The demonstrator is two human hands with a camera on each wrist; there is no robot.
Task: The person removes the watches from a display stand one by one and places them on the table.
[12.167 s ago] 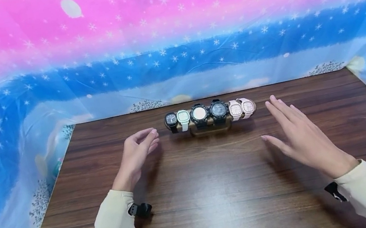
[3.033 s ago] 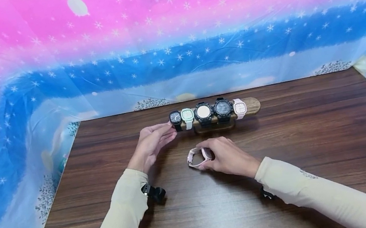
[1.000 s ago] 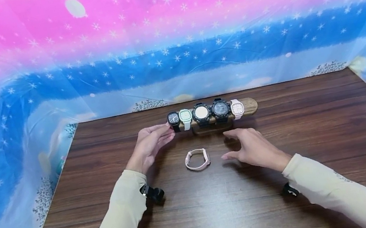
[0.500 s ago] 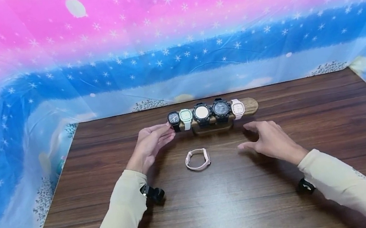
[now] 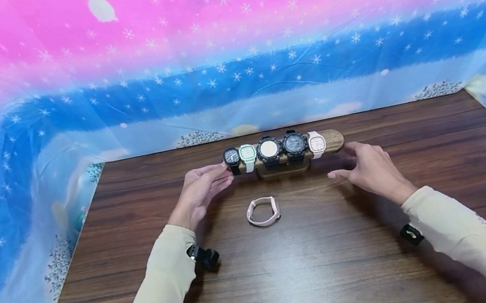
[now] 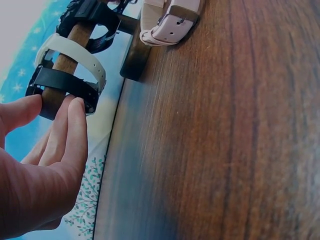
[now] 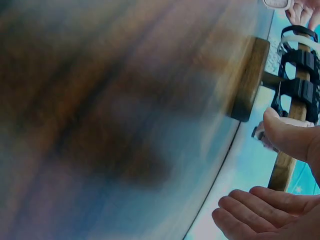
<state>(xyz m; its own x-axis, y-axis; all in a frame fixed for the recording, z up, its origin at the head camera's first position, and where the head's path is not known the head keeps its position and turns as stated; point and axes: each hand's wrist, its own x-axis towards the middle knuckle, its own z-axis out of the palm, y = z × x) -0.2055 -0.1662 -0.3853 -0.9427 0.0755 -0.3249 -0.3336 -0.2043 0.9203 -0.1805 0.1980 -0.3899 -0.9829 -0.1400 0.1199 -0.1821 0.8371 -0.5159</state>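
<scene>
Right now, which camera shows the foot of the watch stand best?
The right wrist view: the foot appears whole, unblocked. The head view shows it partly hidden, the left wrist view only one end.

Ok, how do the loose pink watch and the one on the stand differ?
The loose pink watch lies on its side on the table, while the mounted pink watch wraps around the stand. The loose pink watch faces sideways; the mounted pink watch faces the head camera. Both are pale pink.

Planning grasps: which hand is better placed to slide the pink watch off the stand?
Likely the right hand: empty, at the bare end of the stand, nearer the pink watch. The left hand grips the opposite end.
</scene>
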